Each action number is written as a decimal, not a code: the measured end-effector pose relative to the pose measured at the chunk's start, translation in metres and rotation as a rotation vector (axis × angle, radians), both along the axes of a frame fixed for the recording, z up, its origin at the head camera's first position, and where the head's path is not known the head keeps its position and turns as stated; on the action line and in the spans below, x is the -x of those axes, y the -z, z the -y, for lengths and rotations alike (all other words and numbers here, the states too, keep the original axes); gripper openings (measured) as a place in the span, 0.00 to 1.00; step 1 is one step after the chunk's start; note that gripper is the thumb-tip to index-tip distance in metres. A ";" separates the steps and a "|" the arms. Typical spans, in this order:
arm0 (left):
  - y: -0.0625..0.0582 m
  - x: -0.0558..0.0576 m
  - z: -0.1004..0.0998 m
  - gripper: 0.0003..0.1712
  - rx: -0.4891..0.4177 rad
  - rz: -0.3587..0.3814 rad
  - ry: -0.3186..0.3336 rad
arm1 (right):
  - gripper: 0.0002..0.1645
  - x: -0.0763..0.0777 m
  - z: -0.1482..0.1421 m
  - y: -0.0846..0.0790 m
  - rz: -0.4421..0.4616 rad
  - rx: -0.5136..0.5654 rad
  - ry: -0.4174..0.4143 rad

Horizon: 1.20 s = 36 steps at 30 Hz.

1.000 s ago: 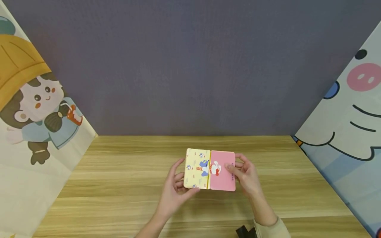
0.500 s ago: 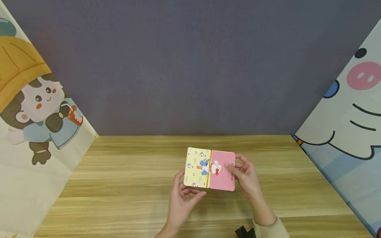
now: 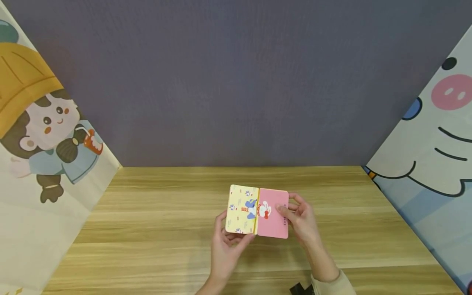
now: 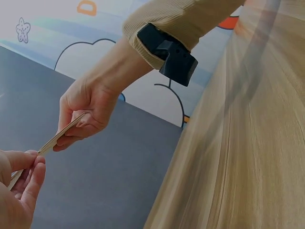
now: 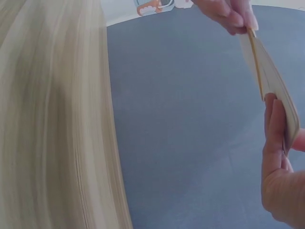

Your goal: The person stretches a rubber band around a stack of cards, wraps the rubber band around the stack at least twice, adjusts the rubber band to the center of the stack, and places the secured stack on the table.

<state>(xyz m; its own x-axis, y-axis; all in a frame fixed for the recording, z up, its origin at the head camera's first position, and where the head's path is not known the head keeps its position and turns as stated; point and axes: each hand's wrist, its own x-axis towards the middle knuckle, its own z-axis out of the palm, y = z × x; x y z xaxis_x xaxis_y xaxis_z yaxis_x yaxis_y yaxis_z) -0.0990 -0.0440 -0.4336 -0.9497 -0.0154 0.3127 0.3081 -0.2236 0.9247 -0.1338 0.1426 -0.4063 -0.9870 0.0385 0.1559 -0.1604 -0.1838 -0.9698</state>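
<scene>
A small notebook [image 3: 271, 226] lies spread open in the air above the table, tilted slightly, with a pink half bearing a white rabbit on the right. Its left half is pale yellow with a blue cartoon animal, and a yellow line runs down the fold. My right hand [image 3: 305, 223] pinches the pink half at its right edge, thumb on top and fingers beneath. At the bottom edge near the fold, my left hand [image 3: 225, 254] pinches the notebook, its fingers partly hidden behind the yellow half. Seen edge-on in the right wrist view, the notebook [image 5: 279, 90] shows thin layered leaves.
The wood-grain table [image 3: 158, 213] spreads below both hands. A dark grey panel [image 3: 236, 82] rises at its back. Cartoon-printed panels, one on the left [image 3: 22, 229] and one on the right [image 3: 424, 164], flank it. A black device [image 4: 174, 57] sits on the right wrist by a beige sleeve [image 4: 162, 24].
My left hand has shifted right from the notebook's left side to its lower edge, its thumb coming off and returning near the fold. The notebook and right hand have drifted slightly left.
</scene>
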 end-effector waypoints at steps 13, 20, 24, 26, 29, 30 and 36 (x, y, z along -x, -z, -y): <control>0.001 -0.001 -0.007 0.34 -0.104 -0.127 -0.039 | 0.16 -0.002 0.010 0.000 -0.004 0.060 -0.011; 0.000 -0.001 -0.007 0.35 -0.114 -0.108 -0.035 | 0.13 -0.003 0.007 -0.003 -0.054 0.080 -0.053; 0.001 -0.002 -0.006 0.35 -0.108 -0.081 -0.019 | 0.15 0.002 0.002 0.008 -0.130 0.096 -0.094; 0.001 -0.002 -0.005 0.35 -0.101 -0.063 -0.003 | 0.16 0.015 -0.009 0.034 -0.203 0.139 -0.145; -0.001 -0.002 -0.001 0.34 -0.080 -0.031 0.013 | 0.17 0.025 -0.017 0.052 -0.244 0.172 -0.177; -0.001 -0.002 0.000 0.33 -0.071 -0.023 0.015 | 0.17 0.025 -0.017 0.051 -0.243 0.172 -0.179; -0.002 0.003 0.008 0.31 -0.051 0.008 0.065 | 0.16 0.002 -0.001 0.003 -0.064 0.029 -0.052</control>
<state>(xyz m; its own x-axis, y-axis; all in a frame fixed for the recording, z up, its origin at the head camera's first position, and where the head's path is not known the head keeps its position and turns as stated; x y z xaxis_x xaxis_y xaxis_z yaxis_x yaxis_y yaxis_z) -0.1017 -0.0519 -0.4318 -0.9519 0.0304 0.3050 0.2837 -0.2894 0.9142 -0.1360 0.1434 -0.4089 -0.9758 -0.0070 0.2185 -0.2116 -0.2211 -0.9520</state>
